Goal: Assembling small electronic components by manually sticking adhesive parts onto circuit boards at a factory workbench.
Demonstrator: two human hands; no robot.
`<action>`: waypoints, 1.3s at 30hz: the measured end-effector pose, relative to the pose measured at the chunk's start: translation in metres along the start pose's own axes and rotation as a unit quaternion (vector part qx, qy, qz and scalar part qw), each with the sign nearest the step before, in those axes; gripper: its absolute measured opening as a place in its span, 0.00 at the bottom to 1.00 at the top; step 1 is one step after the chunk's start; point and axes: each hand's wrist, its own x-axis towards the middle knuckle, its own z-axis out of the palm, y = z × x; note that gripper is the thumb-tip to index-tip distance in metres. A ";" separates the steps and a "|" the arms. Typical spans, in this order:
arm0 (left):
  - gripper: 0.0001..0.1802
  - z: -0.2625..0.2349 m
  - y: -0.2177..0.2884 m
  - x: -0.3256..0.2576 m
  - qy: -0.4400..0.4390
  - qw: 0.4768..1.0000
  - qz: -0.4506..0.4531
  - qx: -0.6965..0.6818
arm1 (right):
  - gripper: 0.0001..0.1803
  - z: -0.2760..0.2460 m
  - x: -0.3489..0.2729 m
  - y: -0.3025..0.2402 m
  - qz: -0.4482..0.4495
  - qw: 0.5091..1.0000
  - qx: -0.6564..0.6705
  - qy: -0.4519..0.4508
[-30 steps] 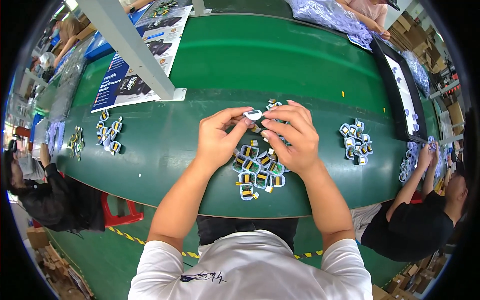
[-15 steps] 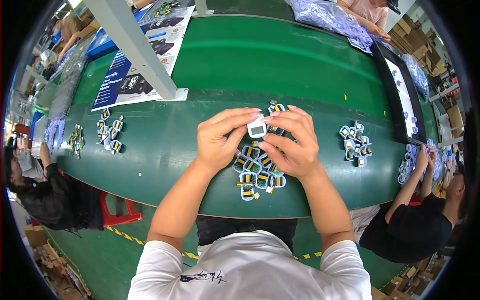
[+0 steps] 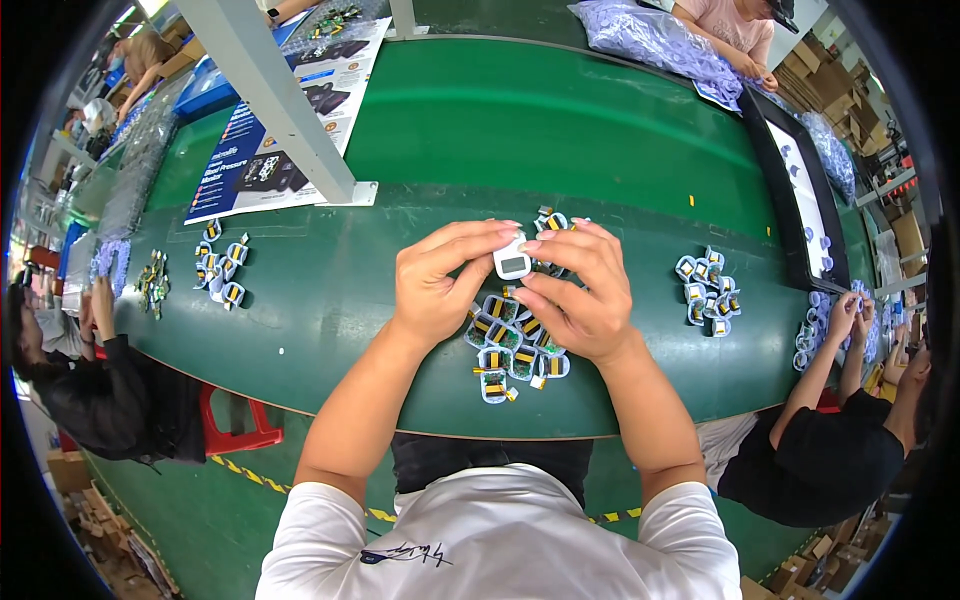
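Between my two hands is a small white electronic device (image 3: 513,262) with a grey display window on its face. My left hand (image 3: 440,275) grips its left side with thumb and fingers. On the other side my right hand (image 3: 585,280) pinches it, fingertips along the top and right edge. Under and in front of the hands lies a loose pile of small open device housings (image 3: 522,362), pale with green boards and black-and-yellow parts inside. Part of this pile is hidden by my right hand.
More housings lie in a left group (image 3: 219,268) and a right group (image 3: 708,290). Small circuit boards (image 3: 153,283) sit farther left. A metal post (image 3: 275,105) stands on a printed sheet (image 3: 225,180). A black-framed tray (image 3: 800,190) is at right. Co-workers sit on both sides.
The device has tilted slightly in my fingers, and my right hand has shifted a little. At the left, a co-worker's hands have risen.
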 end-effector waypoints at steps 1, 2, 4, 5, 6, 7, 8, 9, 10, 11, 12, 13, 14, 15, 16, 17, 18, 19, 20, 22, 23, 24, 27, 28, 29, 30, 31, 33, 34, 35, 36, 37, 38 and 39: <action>0.15 0.000 0.000 0.000 0.000 1.000 0.004 0.000 | 0.11 0.000 0.000 0.000 -0.001 1.000 0.000 0.000; 0.15 0.000 0.000 0.000 0.000 1.000 0.007 -0.001 | 0.11 0.000 0.000 0.000 0.000 1.000 -0.002 0.000; 0.14 -0.001 0.001 0.000 -0.004 1.000 0.006 0.004 | 0.11 0.000 0.000 -0.001 -0.001 1.000 -0.003 0.000; 0.14 -0.001 0.002 0.000 -0.008 1.000 0.004 0.008 | 0.12 0.000 0.001 -0.002 0.003 1.000 -0.001 -0.002; 0.14 0.000 0.001 -0.002 -0.008 1.000 0.004 0.008 | 0.12 0.000 0.002 -0.002 0.008 1.000 0.002 -0.004; 0.12 0.002 0.001 -0.004 -0.014 0.995 -0.088 -0.049 | 0.12 0.000 0.001 -0.001 0.007 1.000 0.002 -0.004; 0.11 0.004 0.000 -0.007 -0.020 0.978 -0.179 -0.105 | 0.13 0.001 -0.001 0.000 0.025 1.000 0.011 0.001; 0.11 0.006 -0.002 -0.008 -0.019 0.978 -0.179 -0.105 | 0.13 0.002 -0.002 0.001 0.043 0.999 0.019 0.005; 0.10 0.008 -0.004 -0.009 -0.019 0.958 -0.223 -0.179 | 0.13 0.003 -0.002 0.001 0.043 0.999 0.020 0.005; 0.09 0.009 -0.005 -0.010 -0.019 0.931 -0.265 -0.252 | 0.14 0.005 -0.001 0.001 0.094 0.995 0.025 0.013; 0.09 0.006 -0.005 -0.010 -0.019 0.931 -0.266 -0.251 | 0.15 0.008 0.000 0.000 0.145 0.989 0.030 0.022; 0.09 0.003 -0.004 -0.009 -0.060 0.921 -0.299 -0.242 | 0.14 0.010 0.001 -0.001 0.171 0.984 0.046 0.029; 0.09 0.002 -0.002 -0.008 -0.102 0.909 -0.331 -0.232 | 0.14 0.009 -0.001 0.001 0.173 0.984 0.044 0.030; 0.10 0.003 0.001 -0.007 -0.117 0.910 -0.337 -0.211 | 0.13 0.007 -0.006 0.005 0.188 0.980 0.063 0.005; 0.10 0.003 0.001 -0.007 -0.119 0.909 -0.338 -0.212 | 0.12 0.006 -0.006 0.006 0.202 0.976 0.083 -0.020; 0.10 0.002 0.001 -0.007 -0.131 0.931 -0.311 -0.136 | 0.08 0.003 -0.004 0.006 0.227 0.969 0.094 -0.026; 0.10 0.003 0.001 -0.006 -0.144 0.947 -0.281 -0.060 | 0.08 0.001 -0.003 0.006 0.230 0.968 0.093 -0.025; 0.10 0.004 0.003 -0.005 -0.147 0.946 -0.283 -0.060 | 0.08 -0.001 -0.002 0.007 0.241 0.964 0.098 -0.045; 0.09 0.005 0.004 -0.004 -0.113 0.964 -0.235 -0.042 | 0.08 -0.002 -0.002 0.009 0.253 0.960 0.103 -0.065; 0.09 0.006 0.007 -0.001 -0.084 0.978 -0.188 -0.024 | 0.08 -0.002 -0.003 0.011 0.270 0.953 0.113 -0.074; 0.09 0.003 0.008 -0.001 -0.102 0.975 -0.195 -0.019 | 0.08 -0.003 -0.004 0.013 0.259 0.956 0.106 -0.085; 0.10 0.001 0.007 -0.001 -0.119 0.972 -0.201 -0.015 | 0.08 -0.003 -0.004 0.014 0.249 0.959 0.099 -0.096; 0.10 -0.001 0.003 -0.002 -0.129 0.970 -0.202 -0.024 | 0.08 -0.006 -0.002 0.015 0.253 0.957 0.105 -0.097; 0.09 0.000 0.003 -0.002 -0.130 0.971 -0.198 -0.020 | 0.08 -0.006 -0.002 0.016 0.246 0.958 0.107 -0.101; 0.09 0.000 0.003 -0.002 -0.132 0.971 -0.199 -0.020 | 0.08 -0.006 -0.003 0.017 0.245 0.959 0.106 -0.099; 0.08 0.001 0.003 -0.002 -0.130 0.970 -0.204 -0.030 | 0.08 -0.006 -0.003 0.017 0.247 0.958 0.106 -0.098; 0.08 0.001 0.004 -0.002 -0.127 0.969 -0.208 -0.041 | 0.08 -0.006 -0.003 0.017 0.241 0.960 0.107 -0.096; 0.08 0.000 0.006 -0.001 -0.132 0.968 -0.209 -0.038 | 0.08 -0.008 -0.004 0.017 0.236 0.961 0.108 -0.095; 0.07 -0.001 0.007 -0.001 -0.135 0.968 -0.209 -0.032 | 0.08 -0.008 -0.004 0.016 0.238 0.960 0.109 -0.101; 0.07 -0.001 0.006 -0.001 -0.136 0.968 -0.209 -0.032 | 0.08 -0.008 -0.004 0.016 0.239 0.959 0.110 -0.107; 0.08 -0.001 0.005 -0.002 -0.133 0.968 -0.209 -0.039 | 0.08 -0.008 -0.004 0.016 0.239 0.959 0.110 -0.107; 0.08 -0.001 0.004 -0.003 -0.131 0.968 -0.208 -0.045 | 0.08 -0.007 -0.004 0.015 0.237 0.960 0.110 -0.105; 0.08 -0.001 0.004 -0.003 -0.131 0.968 -0.208 -0.046 | 0.08 -0.007 -0.004 0.015 0.235 0.960 0.110 -0.103; 0.08 -0.001 0.004 -0.003 -0.130 0.968 -0.209 -0.046 | 0.08 -0.007 -0.004 0.015 0.235 0.960 0.110 -0.103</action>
